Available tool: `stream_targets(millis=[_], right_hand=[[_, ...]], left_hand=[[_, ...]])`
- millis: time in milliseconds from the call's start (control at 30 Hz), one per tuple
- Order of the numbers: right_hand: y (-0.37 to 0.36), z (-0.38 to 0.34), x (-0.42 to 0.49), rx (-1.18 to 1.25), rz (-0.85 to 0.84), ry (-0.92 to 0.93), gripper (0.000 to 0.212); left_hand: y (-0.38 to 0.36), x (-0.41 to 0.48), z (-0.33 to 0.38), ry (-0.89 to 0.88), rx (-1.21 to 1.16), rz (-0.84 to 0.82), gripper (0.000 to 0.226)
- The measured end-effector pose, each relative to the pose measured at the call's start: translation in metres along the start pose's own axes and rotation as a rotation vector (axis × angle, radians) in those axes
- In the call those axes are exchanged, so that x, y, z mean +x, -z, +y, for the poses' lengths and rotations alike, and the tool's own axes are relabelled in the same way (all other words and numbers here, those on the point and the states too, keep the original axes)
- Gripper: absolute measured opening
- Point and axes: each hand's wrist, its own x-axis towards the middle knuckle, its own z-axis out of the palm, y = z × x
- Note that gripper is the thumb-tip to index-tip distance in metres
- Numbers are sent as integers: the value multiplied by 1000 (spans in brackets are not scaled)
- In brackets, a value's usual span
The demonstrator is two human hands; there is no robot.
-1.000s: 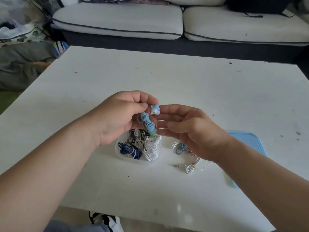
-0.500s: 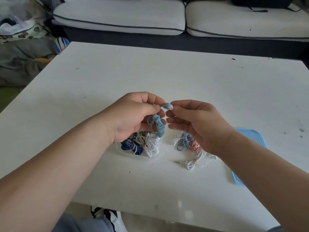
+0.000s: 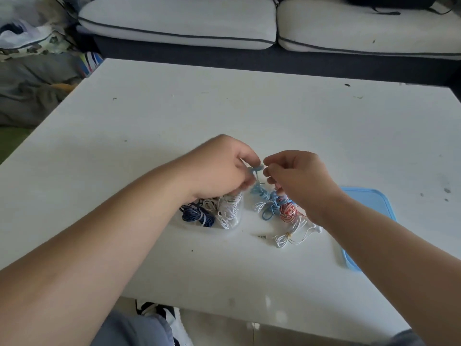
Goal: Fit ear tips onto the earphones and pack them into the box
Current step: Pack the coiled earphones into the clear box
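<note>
My left hand pinches a light blue earphone whose coiled cable hangs down between my hands. My right hand is closed just right of the earbud, fingertips almost touching it; what they pinch is too small to see. Below my left hand a clear plastic box holds a dark blue coil and white coils. Right of the box, loose on the table, lie a blue coil, a red-and-white coil and a white earphone.
A light blue lid lies flat at the right, partly under my right forearm. The white table stretches far back. A sofa stands behind it. Clutter is on the floor at left. A shoe shows below the near edge.
Both hands have dropped lower toward the table with the blue earphone, and my right hand's fingers have curled shut beside the earbud. The camera has tilted down a little.
</note>
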Motion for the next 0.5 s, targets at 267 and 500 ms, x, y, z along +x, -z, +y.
stream_targets(millis=[267, 500], right_hand=[[-8, -3, -7, -82, -20, 62, 25], [-14, -4, -12, -70, -68, 68, 23]], left_hand=[[39, 1, -35, 55, 532, 170, 28], [10, 12, -45, 15, 541, 258, 39]])
